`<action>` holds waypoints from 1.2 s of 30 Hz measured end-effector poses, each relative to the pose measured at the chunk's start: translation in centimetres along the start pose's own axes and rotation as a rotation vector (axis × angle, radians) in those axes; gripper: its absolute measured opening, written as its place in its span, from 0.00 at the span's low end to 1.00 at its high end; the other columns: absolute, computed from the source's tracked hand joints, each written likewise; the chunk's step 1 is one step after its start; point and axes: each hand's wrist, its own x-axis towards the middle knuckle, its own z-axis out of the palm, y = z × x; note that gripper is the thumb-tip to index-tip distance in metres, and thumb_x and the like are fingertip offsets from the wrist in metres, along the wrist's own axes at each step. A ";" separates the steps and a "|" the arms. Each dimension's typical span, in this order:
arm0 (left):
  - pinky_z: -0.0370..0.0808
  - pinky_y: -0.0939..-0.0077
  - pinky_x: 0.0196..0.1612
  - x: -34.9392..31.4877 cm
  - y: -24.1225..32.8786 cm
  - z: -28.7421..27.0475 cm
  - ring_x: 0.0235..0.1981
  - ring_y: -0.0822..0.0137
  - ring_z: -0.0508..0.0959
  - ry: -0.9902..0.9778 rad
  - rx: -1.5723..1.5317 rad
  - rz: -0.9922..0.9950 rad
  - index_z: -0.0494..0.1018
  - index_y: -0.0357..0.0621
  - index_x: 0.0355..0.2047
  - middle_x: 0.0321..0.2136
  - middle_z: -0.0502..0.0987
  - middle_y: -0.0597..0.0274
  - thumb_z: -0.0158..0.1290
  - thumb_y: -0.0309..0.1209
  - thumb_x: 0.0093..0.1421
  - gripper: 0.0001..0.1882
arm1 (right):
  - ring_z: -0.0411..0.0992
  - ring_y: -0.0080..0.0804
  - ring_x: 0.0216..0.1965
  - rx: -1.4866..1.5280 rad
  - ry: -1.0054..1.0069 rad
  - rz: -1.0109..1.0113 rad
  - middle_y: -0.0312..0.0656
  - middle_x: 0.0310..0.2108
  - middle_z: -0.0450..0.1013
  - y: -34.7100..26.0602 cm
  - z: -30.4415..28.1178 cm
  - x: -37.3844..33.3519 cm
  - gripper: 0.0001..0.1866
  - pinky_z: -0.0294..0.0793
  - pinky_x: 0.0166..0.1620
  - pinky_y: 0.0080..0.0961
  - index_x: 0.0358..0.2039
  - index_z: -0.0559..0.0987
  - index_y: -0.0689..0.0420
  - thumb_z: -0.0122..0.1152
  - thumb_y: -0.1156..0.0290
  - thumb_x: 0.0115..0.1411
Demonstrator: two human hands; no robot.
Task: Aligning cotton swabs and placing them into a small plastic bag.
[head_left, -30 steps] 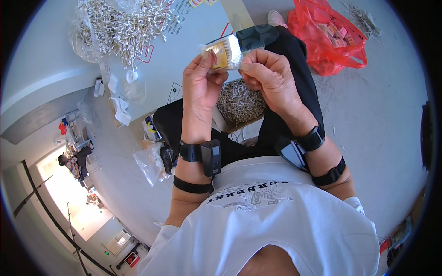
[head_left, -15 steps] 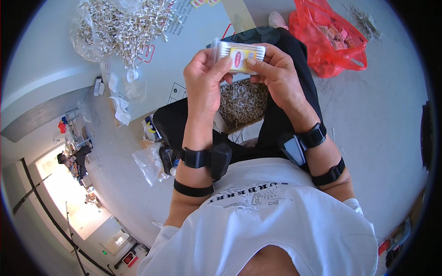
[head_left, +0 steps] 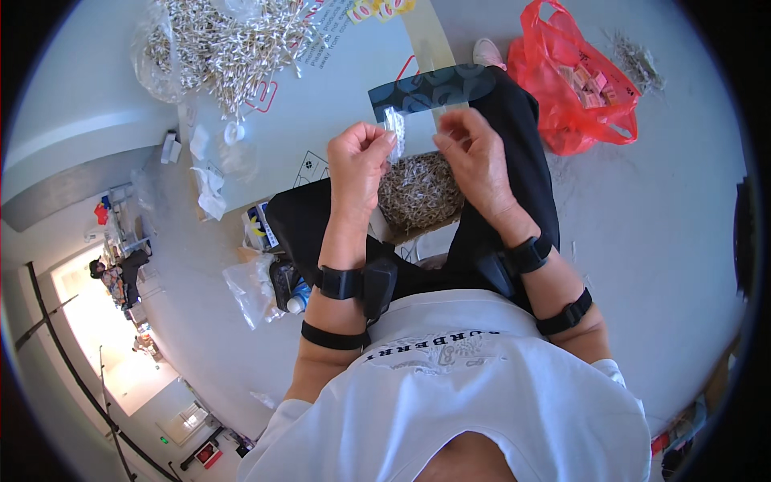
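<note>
My left hand (head_left: 359, 161) pinches a small clear-plastic pack of cotton swabs (head_left: 394, 131). The pack is turned so that a narrow side with white tips shows. To its right, apart from the pack, my right hand (head_left: 475, 157) is raised with its fingers loosely bent and thumb and forefinger apart; I see nothing held in it. Below both hands, between my knees, sits a box (head_left: 393, 235) filled with loose cotton swabs (head_left: 419, 191).
Ahead on the left, a big heap of cotton swabs (head_left: 233, 48) lies on a pale printed board (head_left: 337, 96) beside a tape roll (head_left: 234, 132). Several yellow cards (head_left: 381, 10) lie at its far edge. A red plastic bag (head_left: 558, 112) of small packs stands on the floor at right.
The pack has turned from its labelled face to a narrow side. My right hand has let go of it and moved slightly away; my left hand keeps hold.
</note>
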 end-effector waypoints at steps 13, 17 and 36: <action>0.63 0.87 0.20 0.3 -1.5 1.4 0.18 0.81 0.68 0.025 -0.056 -0.066 0.74 0.35 0.24 0.20 0.72 0.70 0.57 0.22 0.57 0.05 | 0.74 0.29 0.25 0.125 -0.057 0.004 0.48 0.23 0.75 0.1 2.1 0.4 0.08 0.73 0.31 0.27 0.31 0.77 0.67 0.62 0.74 0.58; 0.62 0.86 0.18 0.4 -2.1 1.0 0.17 0.81 0.67 0.010 -0.093 -0.072 0.74 0.36 0.24 0.19 0.72 0.70 0.58 0.22 0.56 0.05 | 0.75 0.31 0.25 0.126 -0.093 -0.003 0.49 0.23 0.76 -0.3 2.4 0.8 0.07 0.73 0.31 0.28 0.31 0.77 0.66 0.61 0.74 0.57; 0.67 0.83 0.24 1.1 -2.3 -0.4 0.19 0.77 0.71 -0.150 -0.090 -0.058 0.74 0.38 0.26 0.20 0.73 0.67 0.58 0.25 0.58 0.05 | 0.69 0.19 0.21 -0.155 -0.242 0.142 0.40 0.17 0.73 -1.4 2.1 4.0 0.08 0.68 0.25 0.22 0.22 0.79 0.68 0.62 0.75 0.50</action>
